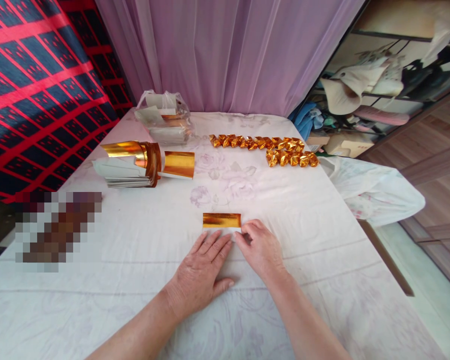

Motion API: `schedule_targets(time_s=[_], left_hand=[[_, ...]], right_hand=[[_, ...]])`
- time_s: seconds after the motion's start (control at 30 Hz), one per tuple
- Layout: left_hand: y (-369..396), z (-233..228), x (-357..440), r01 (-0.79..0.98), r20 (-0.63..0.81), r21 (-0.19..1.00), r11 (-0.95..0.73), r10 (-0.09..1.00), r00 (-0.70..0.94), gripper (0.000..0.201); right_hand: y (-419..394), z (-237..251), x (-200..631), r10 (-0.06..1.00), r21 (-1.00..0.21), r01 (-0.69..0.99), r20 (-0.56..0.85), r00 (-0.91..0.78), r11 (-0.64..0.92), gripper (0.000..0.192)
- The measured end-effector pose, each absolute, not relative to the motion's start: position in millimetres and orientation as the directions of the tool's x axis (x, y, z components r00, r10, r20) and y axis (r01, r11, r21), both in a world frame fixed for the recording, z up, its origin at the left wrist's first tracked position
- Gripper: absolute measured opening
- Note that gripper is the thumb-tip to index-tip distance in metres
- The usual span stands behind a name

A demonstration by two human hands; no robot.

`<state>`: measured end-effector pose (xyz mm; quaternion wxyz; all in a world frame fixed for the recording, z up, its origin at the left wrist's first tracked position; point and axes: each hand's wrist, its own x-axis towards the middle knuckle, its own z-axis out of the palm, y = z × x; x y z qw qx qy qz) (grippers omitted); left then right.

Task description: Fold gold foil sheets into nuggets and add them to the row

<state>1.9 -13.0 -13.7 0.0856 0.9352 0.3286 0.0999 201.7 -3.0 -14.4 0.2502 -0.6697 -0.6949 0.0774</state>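
A small gold foil paper (221, 220) lies flat on the white tablecloth (142, 250), its white near edge folded toward me. My left hand (202, 270) rests flat on the cloth with its fingertips pressing that near edge. My right hand (260, 247) pinches the paper's right near corner between thumb and fingers. A stack of gold papers (129, 162) sits at the left, with one loose gold sheet (179, 164) beside it. Several folded gold ingot shapes (262, 143) lie in two rows at the far right.
A plastic bag of papers (165, 120) stands at the table's far edge before a lilac curtain (225, 50). A white plastic bag (375, 190) hangs off the right edge. A blurred patch (56, 227) lies at the left. Cluttered shelves (378, 85) stand to the right.
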Motion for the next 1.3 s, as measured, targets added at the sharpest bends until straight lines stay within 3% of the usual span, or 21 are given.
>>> schedule_targets(time_s=[0.73, 1.03, 1.3], left_hand=[[-13, -11, 3, 0.605, 0.096, 0.245, -0.758, 0.64, 0.763, 0.072], [-12, -11, 4, 0.606, 0.094, 0.24, -0.759, 0.639, 0.763, 0.072], [-13, -15, 3, 0.607, 0.112, 0.242, -0.757, 0.643, 0.758, 0.07]], right_hand=[[-3, -17, 201, 0.973, -0.489, 0.872, 0.214, 0.084, 0.032, 0.012], [-2, -19, 205, 0.975, -0.499, 0.866, 0.205, 0.087, 0.027, 0.018], [-4, -21, 213, 0.965, -0.564, 0.813, 0.261, 0.005, 0.148, 0.012]])
